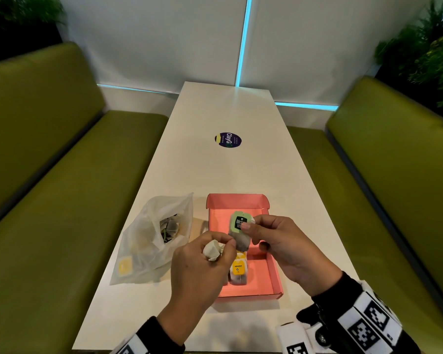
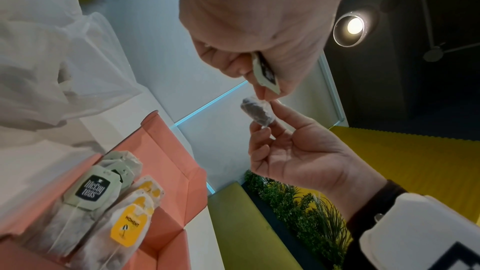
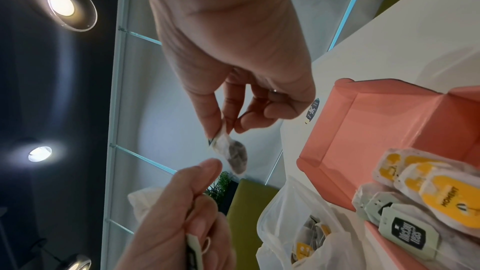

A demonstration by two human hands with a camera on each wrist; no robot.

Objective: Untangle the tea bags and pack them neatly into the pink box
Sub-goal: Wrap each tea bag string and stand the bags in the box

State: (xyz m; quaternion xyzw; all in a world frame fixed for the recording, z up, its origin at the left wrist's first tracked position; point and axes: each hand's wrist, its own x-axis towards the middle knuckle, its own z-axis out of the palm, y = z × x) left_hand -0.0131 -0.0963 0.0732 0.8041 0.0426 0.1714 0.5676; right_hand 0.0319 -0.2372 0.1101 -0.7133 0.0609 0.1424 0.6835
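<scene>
Several tea bags point(image 2: 103, 208) already lie in the pink box point(image 1: 271, 277); beside it the plastic bag point(image 1: 149, 241) holds more, while both grips, left hand point(image 1: 200, 267) and right hand point(image 1: 284, 246), pinch a green-tagged tea bag point(image 1: 238, 231) above it.

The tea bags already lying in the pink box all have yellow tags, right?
Not all. The left wrist view shows the pink box holding tea bags with yellow tags and also tea bags with pale green tags, lying side by side.
</scene>
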